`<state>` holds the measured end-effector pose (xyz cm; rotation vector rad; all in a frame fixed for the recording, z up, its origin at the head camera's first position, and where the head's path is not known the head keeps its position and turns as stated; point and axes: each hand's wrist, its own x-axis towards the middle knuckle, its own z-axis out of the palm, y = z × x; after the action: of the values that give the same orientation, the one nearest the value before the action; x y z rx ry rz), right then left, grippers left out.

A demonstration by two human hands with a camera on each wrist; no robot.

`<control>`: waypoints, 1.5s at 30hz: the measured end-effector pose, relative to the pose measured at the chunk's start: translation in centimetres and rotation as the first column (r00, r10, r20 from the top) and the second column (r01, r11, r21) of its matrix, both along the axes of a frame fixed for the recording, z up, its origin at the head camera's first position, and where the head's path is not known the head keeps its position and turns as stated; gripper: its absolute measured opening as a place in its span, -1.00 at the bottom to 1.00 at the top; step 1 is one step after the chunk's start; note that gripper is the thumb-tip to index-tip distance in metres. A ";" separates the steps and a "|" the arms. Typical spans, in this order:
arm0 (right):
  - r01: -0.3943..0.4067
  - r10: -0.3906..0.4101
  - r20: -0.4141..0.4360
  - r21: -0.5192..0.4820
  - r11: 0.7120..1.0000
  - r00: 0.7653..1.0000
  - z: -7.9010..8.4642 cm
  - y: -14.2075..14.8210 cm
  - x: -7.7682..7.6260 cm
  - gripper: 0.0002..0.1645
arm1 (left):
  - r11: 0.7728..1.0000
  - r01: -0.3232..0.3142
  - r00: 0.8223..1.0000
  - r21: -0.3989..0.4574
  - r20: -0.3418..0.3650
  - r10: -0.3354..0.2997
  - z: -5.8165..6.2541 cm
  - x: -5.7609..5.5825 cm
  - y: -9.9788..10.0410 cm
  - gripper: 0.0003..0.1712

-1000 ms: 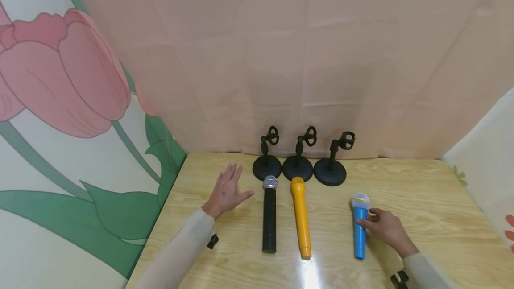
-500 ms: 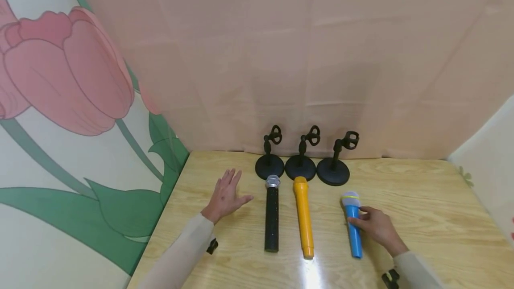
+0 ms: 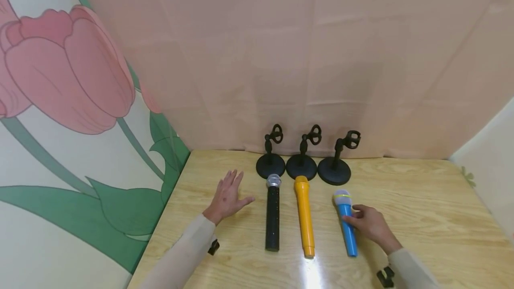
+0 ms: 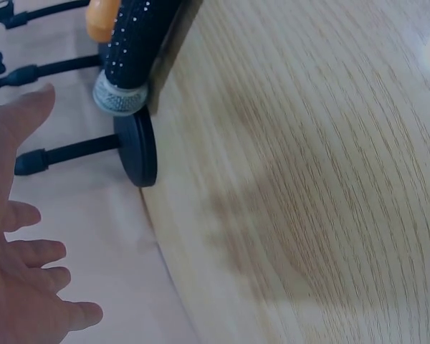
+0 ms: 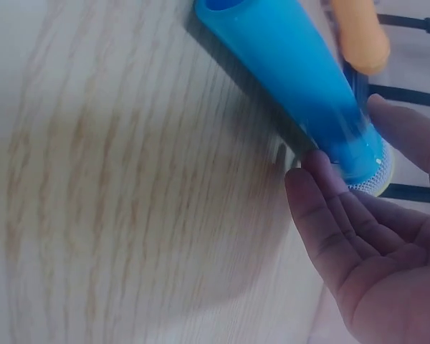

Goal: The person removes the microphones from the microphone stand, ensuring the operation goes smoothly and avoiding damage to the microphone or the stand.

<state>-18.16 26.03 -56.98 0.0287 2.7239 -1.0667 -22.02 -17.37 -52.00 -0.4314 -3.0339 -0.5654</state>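
A blue toy microphone (image 3: 347,229) with a pale head and yellow band lies slightly slanted on the table. My right hand (image 3: 371,224) pinches it just below the head, thumb on one side and fingers on the other; the right wrist view shows the blue microphone (image 5: 294,72) between them. My left hand (image 3: 225,197) is spread, fingers straight, left of a black microphone (image 3: 272,217) and holding nothing. Between the black and blue ones lies a yellow microphone (image 3: 305,220). In the left wrist view the left hand (image 4: 21,265) is apart from the black microphone (image 4: 137,43).
Along the back edge stand three black microphone stands, left (image 3: 271,164), middle (image 3: 301,165) and right (image 3: 334,171), their bases close together. Behind the wooden table (image 3: 421,200) hangs a pink cloth (image 3: 241,57). A tulip-patterned wall (image 3: 64,75) rises on the left.
My right hand has shifted the blue microphone left across the table, closer to the yellow one, and its head now leans left. The left hand stays spread in about the same place.
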 end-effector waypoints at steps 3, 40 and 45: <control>-0.010 0.010 -0.012 -0.012 1.000 1.000 0.1 0.0 0.0 -0.18 | 1.000 -0.002 1.000 -0.012 -0.010 0.002 0.0 0.0 -0.1 0.05; 0.030 -0.026 0.086 -0.039 0.999 0.996 -0.4 -2.2 0.0 -0.31 | 1.000 -0.028 1.000 -0.013 -0.005 0.028 0.2 0.2 -0.1 0.06; 0.022 -0.018 0.067 -0.052 0.998 0.998 -0.6 -2.3 0.1 -0.33 | 1.000 -0.028 1.000 -0.005 -0.012 0.028 0.0 0.3 -0.2 0.06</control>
<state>-18.04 23.70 -57.55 0.0818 2.6410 -1.1220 -21.72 -17.52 -51.96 -0.3896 -3.0260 -0.5515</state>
